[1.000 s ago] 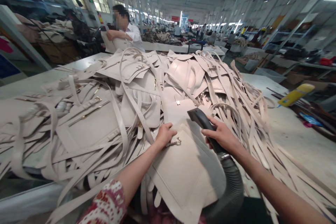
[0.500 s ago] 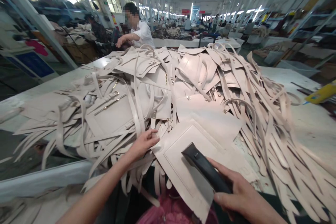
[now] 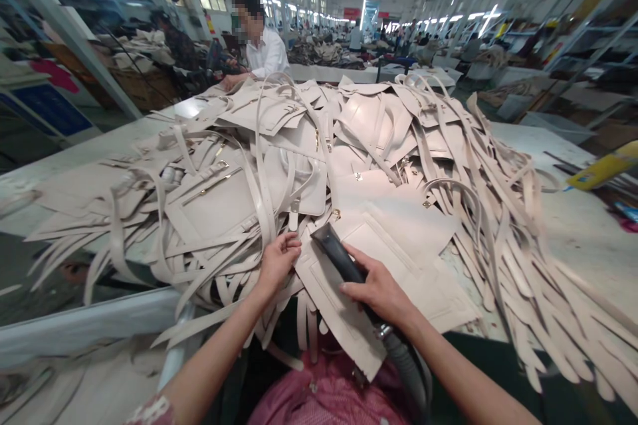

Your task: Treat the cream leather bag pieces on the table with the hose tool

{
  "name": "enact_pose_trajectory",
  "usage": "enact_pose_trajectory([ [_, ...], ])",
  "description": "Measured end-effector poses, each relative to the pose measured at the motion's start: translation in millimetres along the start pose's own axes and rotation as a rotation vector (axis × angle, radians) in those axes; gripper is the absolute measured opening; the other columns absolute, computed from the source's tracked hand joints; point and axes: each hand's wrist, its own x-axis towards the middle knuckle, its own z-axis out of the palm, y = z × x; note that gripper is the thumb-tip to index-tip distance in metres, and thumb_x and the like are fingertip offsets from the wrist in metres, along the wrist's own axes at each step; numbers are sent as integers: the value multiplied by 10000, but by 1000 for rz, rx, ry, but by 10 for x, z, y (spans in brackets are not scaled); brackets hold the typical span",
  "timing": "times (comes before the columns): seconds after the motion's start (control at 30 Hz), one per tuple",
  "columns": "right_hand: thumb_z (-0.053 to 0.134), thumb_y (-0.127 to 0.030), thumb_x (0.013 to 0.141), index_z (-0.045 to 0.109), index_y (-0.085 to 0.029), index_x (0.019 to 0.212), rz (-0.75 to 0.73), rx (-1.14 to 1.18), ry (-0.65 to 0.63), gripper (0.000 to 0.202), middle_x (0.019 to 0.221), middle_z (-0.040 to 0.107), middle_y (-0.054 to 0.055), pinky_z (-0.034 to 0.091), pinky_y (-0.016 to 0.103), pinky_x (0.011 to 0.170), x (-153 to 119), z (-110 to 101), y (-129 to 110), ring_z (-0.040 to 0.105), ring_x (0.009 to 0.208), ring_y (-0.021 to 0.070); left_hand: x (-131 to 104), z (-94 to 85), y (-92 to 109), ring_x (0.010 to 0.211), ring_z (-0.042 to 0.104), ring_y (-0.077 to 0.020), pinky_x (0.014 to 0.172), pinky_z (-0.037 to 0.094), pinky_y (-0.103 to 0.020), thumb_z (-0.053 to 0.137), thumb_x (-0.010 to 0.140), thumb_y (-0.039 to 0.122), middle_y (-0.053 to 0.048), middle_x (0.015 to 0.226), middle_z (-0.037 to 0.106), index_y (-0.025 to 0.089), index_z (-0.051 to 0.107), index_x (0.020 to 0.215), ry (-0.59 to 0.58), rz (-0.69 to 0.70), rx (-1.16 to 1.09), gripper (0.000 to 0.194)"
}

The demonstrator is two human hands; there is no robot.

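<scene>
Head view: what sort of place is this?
Likely a bag-making factory floor: beige panels and straps heaped on a large table, a person beyond it, and lights receding far back.

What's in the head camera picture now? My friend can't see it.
A bare right hand grips a black nozzle over flat beige leather-like panels, the bare left hand loosely curled beside them. Behind lies a heap of beige straps and pieces on a pale table; beyond is a white-shirted person.

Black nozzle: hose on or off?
On: the black nozzle in the right hand meets the ribbed hose at a metal clamp.
</scene>
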Motion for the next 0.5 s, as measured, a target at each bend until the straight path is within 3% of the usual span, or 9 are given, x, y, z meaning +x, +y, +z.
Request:
enact_pose_trajectory([
  [0.07,633,-190,670,373,-306,1314,50,5,66,704,726,568,-42,427,231,428,-128,-152,-21,489,474,109,-357,35,-3,803,564,-134,726,433,-237,614,663,274,-25,858,612,164,558,941,153,100,100,305],
  [0.1,633,-196,676,360,-317,1318,84,3,97,708,691,563,-50,426,232,414,-230,-244,-21,489,450,109,-585,66,-34,763,568,-131,686,440,-229,601,697,312,-20,817,614,171,565,892,149,78,127,244],
  [0.13,639,-197,674,356,-318,1319,120,-3,127,715,668,567,-53,431,234,413,-354,-337,-11,498,441,113,-826,109,-85,667,562,-124,600,435,-220,587,719,366,-15,725,606,165,567,820,74,-19,122,226],
  [0.2,653,-202,671,339,-302,1329,206,-1,159,736,615,571,-55,433,235,411,-654,-505,36,506,427,122,-1273,239,-233,488,520,-118,433,374,-210,559,720,503,-32,583,583,140,554,698,-239,-385,-18,363],
  [0.27,662,-218,671,323,-291,1339,285,47,167,753,627,578,-46,432,237,404,-986,-616,111,499,419,121,-1571,417,-392,481,546,-133,399,372,-208,539,709,582,-81,620,617,119,566,700,-448,-664,-240,463],
  [0.33,675,-249,670,304,-312,1346,355,129,146,773,681,590,-41,419,225,385,-1298,-657,197,478,406,106,-1673,608,-509,543,580,-143,448,425,-213,575,699,564,-94,672,635,110,585,762,-443,-731,-408,458],
  [0.4,700,-290,653,316,-335,1340,397,229,79,788,715,605,-44,436,218,404,-1537,-637,278,484,412,98,-1630,767,-564,555,575,-136,496,456,-224,653,657,498,-76,660,635,108,595,805,-362,-682,-464,420],
  [0.47,731,-306,614,394,-325,1307,395,323,-16,771,797,653,-25,527,253,611,-1668,-573,344,601,583,147,-1545,870,-568,547,567,-137,514,466,-240,704,605,463,-71,656,641,103,604,829,-301,-638,-463,436],
  [0.5,744,-288,591,440,-319,1280,389,362,-59,753,907,674,-7,519,280,774,-1691,-529,372,640,764,189,-1514,900,-560,553,571,-144,524,470,-250,714,590,464,-75,671,649,102,607,837,-286,-634,-455,451],
])
